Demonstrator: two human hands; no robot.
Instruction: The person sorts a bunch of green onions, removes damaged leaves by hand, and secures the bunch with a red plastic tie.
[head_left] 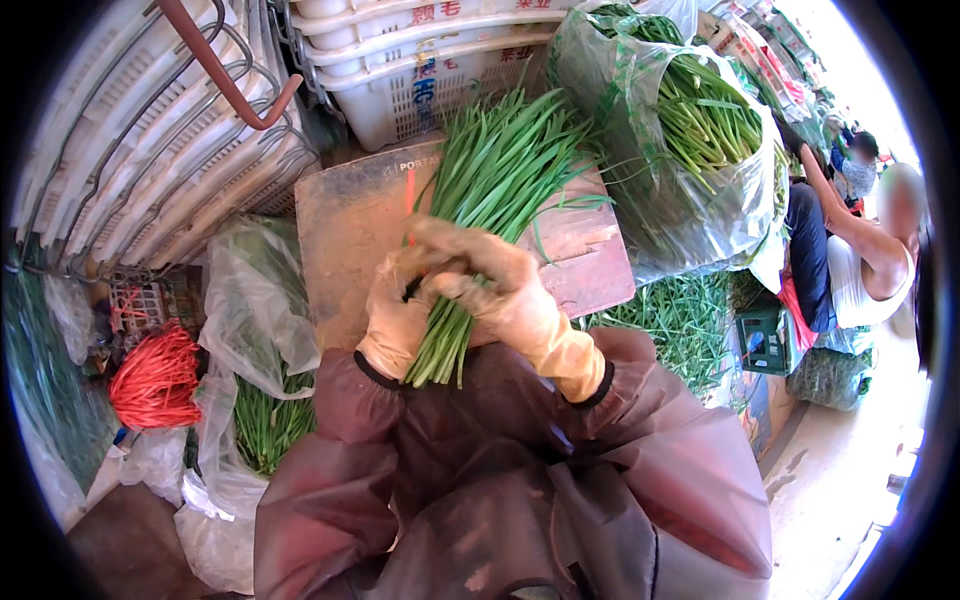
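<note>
A bunch of long, flat green garlic chives lies on a worn board, its leaf tips pointing away and its cut stems toward my lap. My left hand, in a pale work glove, is closed at the left side of the stems. Also gloved, my right hand wraps over the bunch from the right, its fingertips meeting the left ones. A thin red tie strip sticks up from between the fingers. Its lower part is hidden by the gloves, and the fingertips are slightly blurred.
Stacked white plastic crates stand beyond the board, with more crates at left. A large clear bag of greens leans at right. Red strips and another bag lie left. A person sits at far right by a green crate.
</note>
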